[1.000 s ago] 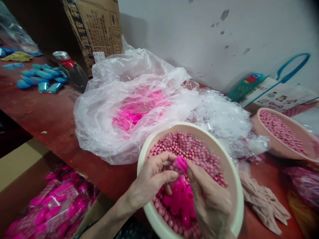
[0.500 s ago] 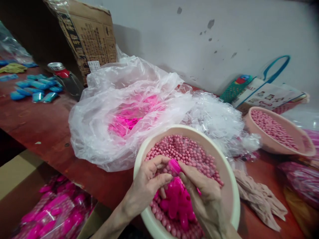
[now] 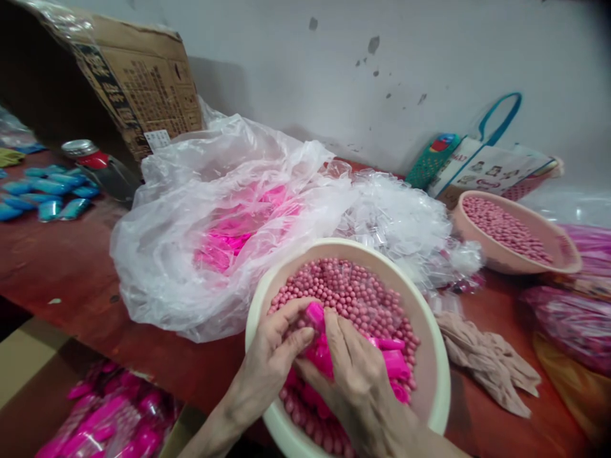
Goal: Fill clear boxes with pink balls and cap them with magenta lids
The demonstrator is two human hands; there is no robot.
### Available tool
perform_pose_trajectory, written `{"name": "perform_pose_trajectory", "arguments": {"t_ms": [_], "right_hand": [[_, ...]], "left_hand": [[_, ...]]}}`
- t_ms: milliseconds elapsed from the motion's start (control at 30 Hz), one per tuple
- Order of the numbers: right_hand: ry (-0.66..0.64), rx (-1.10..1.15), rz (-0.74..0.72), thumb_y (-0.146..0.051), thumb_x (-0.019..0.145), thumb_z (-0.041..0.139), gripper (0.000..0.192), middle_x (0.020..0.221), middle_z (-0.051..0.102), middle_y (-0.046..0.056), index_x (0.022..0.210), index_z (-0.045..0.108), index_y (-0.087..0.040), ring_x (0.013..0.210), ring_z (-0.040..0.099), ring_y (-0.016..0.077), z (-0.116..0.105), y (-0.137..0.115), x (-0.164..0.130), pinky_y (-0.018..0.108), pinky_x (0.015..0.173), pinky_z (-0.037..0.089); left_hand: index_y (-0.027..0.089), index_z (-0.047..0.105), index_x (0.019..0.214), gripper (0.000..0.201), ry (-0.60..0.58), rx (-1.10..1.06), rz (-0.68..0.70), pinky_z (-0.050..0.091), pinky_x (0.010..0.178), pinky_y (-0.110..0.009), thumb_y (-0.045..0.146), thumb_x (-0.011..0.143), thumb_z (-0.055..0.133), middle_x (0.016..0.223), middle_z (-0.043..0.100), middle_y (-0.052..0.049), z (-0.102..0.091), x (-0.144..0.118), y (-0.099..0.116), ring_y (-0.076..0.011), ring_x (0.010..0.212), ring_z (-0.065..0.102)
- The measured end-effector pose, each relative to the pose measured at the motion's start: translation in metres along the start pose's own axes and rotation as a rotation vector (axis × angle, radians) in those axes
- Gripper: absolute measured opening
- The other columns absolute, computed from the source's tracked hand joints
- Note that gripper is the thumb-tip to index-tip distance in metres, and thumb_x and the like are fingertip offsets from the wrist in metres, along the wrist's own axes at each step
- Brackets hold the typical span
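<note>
Together both hands (image 3: 315,369) pinch bright pink plastic pieces (image 3: 329,356) above the bead-filled bowl (image 3: 442,381)

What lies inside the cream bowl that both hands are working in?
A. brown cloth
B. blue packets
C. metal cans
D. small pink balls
D: the cream bowl is filled with small pink balls, and the left hand and right hand hold bright pink plastic pieces over them.
</note>
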State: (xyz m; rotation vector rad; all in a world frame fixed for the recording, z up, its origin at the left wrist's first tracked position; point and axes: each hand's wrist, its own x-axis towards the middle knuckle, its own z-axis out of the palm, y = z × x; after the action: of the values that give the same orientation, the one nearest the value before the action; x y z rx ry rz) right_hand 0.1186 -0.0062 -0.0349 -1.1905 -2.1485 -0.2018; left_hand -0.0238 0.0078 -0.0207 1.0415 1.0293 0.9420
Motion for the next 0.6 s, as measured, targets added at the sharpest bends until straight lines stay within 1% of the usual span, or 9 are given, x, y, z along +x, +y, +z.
{"name": "perform_pose_trajectory", "arguments": {"t_ms": [100,200,267,333,400,467,500,533,600], "right_hand": [[-0.023,0.040,0.001,-0.028,0.080,0.061,0.056,0.099,0.064,0.024,0.123,0.042,0.002,0.089,0.065,0.0282,0.001,0.002,-0.002,0.035,0.072,0.058],[-0.039,0.250,0.104,-0.024,0.079,0.061,0.053,0.110,0.062,0.020,0.126,0.044,-0.007,0.101,0.062,0.0275,-0.004,0.003,0.002,0.037,0.080,0.056],[-0.091,0.488,0.278,-0.023,0.076,0.064,0.053,0.113,0.063,0.013,0.126,0.046,-0.015,0.104,0.060,0.0253,-0.011,0.005,0.006,0.037,0.085,0.054],[-0.111,0.769,0.547,-0.026,0.076,0.065,0.046,0.103,0.067,0.009,0.119,0.050,-0.019,0.092,0.066,0.0227,-0.018,0.008,0.008,0.034,0.078,0.056],[-0.068,1.019,0.831,-0.031,0.076,0.066,0.033,0.084,0.070,0.005,0.104,0.055,-0.018,0.073,0.068,0.0193,-0.024,0.012,0.011,0.030,0.066,0.057],[0.028,1.170,0.991,-0.034,0.074,0.068,0.026,0.068,0.067,0.001,0.088,0.055,-0.017,0.060,0.067,0.0165,-0.027,0.016,0.013,0.026,0.058,0.055],[0.069,1.188,1.013,-0.035,0.073,0.069,0.025,0.065,0.066,0.000,0.084,0.055,-0.017,0.058,0.066,0.0158,-0.028,0.018,0.015,0.025,0.056,0.054],[0.093,1.162,0.992,-0.034,0.072,0.069,0.024,0.064,0.065,-0.001,0.082,0.055,-0.017,0.059,0.066,0.0155,-0.028,0.019,0.017,0.024,0.056,0.054],[0.057,1.000,0.824,-0.032,0.078,0.064,0.015,0.068,0.066,0.000,0.084,0.059,-0.018,0.065,0.066,0.0160,-0.028,0.020,0.022,0.025,0.059,0.054]], "left_hand": [[0.018,0.054,0.116,0.034,0.011,0.020,0.023,0.045,0.079,-0.021,0.023,0.083,0.057,0.095,0.063,-0.002,0.000,0.000,0.000,-0.0145,0.088,0.056],[0.018,0.053,0.117,0.034,0.021,-0.028,0.022,0.045,0.081,-0.022,0.023,0.083,0.057,0.100,0.062,-0.004,0.002,0.001,0.003,-0.0146,0.089,0.056],[0.020,0.052,0.117,0.035,0.019,-0.079,0.006,0.047,0.075,-0.022,0.024,0.083,0.057,0.102,0.062,-0.004,0.004,0.002,0.005,-0.0125,0.080,0.057],[0.021,0.050,0.118,0.036,0.009,-0.108,-0.019,0.048,0.061,-0.020,0.027,0.084,0.056,0.102,0.061,-0.004,0.005,0.002,0.006,-0.0095,0.067,0.054],[0.021,0.048,0.119,0.037,-0.020,-0.097,-0.033,0.044,0.050,-0.018,0.029,0.084,0.056,0.096,0.060,-0.004,0.005,0.002,0.006,-0.0081,0.059,0.051],[0.020,0.050,0.117,0.035,-0.071,-0.067,-0.035,0.043,0.051,-0.017,0.028,0.084,0.057,0.088,0.060,-0.002,0.004,0.001,0.006,-0.0085,0.060,0.051],[0.019,0.052,0.115,0.032,-0.094,-0.055,-0.031,0.044,0.055,-0.017,0.026,0.084,0.057,0.086,0.060,-0.002,0.004,0.000,0.006,-0.0094,0.065,0.052],[0.020,0.053,0.113,0.030,-0.109,-0.047,-0.027,0.046,0.061,-0.018,0.025,0.084,0.057,0.087,0.060,-0.002,0.004,0.000,0.007,-0.0106,0.070,0.054],[0.020,0.054,0.113,0.030,-0.107,-0.050,-0.018,0.046,0.075,-0.022,0.024,0.084,0.056,0.095,0.061,-0.003,0.004,-0.001,0.008,-0.0130,0.082,0.056]]}}
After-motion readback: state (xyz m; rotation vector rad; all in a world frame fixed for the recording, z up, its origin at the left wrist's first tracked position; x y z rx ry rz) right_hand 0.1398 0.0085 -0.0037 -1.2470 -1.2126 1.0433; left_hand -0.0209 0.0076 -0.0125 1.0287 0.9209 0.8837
